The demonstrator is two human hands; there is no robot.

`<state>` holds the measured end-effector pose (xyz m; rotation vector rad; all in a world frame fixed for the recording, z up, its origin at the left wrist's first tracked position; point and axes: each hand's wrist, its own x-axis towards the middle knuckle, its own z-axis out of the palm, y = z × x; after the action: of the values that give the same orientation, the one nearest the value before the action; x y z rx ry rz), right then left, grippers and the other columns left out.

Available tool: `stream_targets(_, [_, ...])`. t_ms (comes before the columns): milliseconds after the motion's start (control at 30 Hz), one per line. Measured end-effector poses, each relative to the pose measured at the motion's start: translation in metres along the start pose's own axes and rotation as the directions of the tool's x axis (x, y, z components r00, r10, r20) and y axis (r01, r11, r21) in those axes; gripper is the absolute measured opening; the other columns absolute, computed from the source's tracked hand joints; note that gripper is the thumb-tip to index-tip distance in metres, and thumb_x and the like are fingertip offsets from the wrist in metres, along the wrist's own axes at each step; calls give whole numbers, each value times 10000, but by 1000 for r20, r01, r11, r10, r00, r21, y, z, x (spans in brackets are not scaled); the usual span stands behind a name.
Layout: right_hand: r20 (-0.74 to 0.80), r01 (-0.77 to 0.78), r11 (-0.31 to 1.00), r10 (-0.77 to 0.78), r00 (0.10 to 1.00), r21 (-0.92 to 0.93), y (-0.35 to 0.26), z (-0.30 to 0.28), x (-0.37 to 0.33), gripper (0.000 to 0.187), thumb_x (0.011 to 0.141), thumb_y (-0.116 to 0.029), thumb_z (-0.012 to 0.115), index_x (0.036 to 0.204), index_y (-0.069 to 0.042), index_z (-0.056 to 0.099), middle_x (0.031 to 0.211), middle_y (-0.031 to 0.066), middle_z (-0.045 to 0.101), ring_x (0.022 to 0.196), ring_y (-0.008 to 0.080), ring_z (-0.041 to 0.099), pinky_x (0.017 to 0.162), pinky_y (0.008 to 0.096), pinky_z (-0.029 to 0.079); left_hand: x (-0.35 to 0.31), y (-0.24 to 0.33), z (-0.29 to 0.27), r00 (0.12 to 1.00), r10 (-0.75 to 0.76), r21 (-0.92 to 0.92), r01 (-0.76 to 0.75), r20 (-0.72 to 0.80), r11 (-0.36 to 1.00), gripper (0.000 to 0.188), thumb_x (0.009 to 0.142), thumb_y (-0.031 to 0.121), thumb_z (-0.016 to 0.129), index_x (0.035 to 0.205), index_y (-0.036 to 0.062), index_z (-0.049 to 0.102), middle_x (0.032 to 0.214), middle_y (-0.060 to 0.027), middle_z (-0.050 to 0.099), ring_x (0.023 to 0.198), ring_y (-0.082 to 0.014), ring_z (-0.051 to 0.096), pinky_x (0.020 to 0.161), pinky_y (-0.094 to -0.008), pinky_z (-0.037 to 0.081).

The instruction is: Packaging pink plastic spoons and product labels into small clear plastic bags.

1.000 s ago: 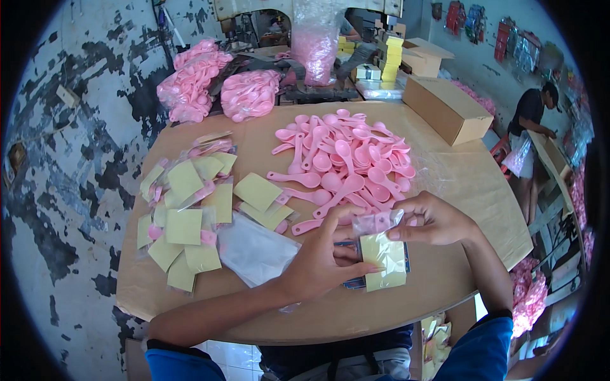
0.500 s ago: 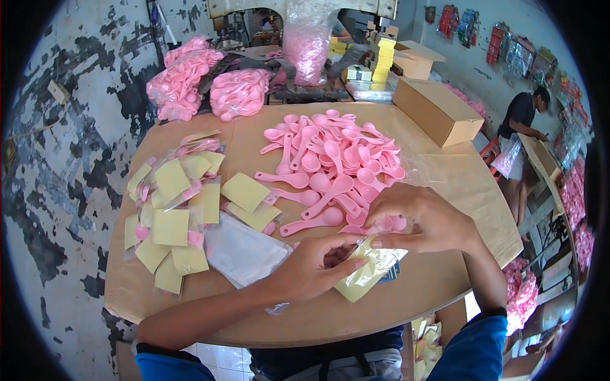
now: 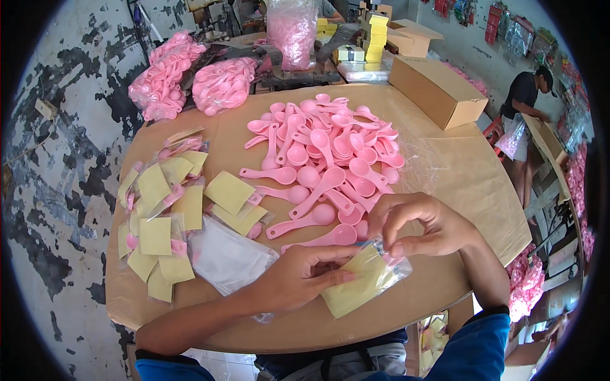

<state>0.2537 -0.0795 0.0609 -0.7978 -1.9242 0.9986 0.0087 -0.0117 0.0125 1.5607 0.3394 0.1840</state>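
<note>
Yellow-carded packet [image 3: 353, 287] has tilted; left hand [image 3: 293, 273] pinches it, right hand [image 3: 437, 223] sits nearly closed at its clear end, grip unclear

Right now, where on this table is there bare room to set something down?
Bare tabletop shows right of the clear film, between carton and right hand; another patch lies between wrapped pink bundles, spoon pile and yellow-carded packets. Crowded: centre and near left.
</note>
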Motion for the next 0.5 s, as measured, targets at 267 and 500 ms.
stream_targets(267, [-4, -167, 944, 173, 985, -286, -3, 16, 3, 107, 863, -124, 705, 924, -59, 646, 895, 14, 631, 759, 119, 574, 637, 263, 450, -2, 5, 1, 997, -75, -13, 75, 26, 997, 458, 941, 47, 601, 1361, -60, 451, 1176, -101, 621, 1045, -97, 571, 906, -259, 485])
stream_targets(500, [-70, -237, 923, 226, 972, -302, -7, 19, 3, 105, 801, -48, 741, 881, -47, 671, 875, 61, 674, 795, 194, 634, 683, 313, 489, -4, 7, 4, 999, -40, 2, 40, 2, 999, 609, 923, 36, 625, 1443, -31, 314, 1181, -118, 620, 1044, -107, 578, 907, -266, 481])
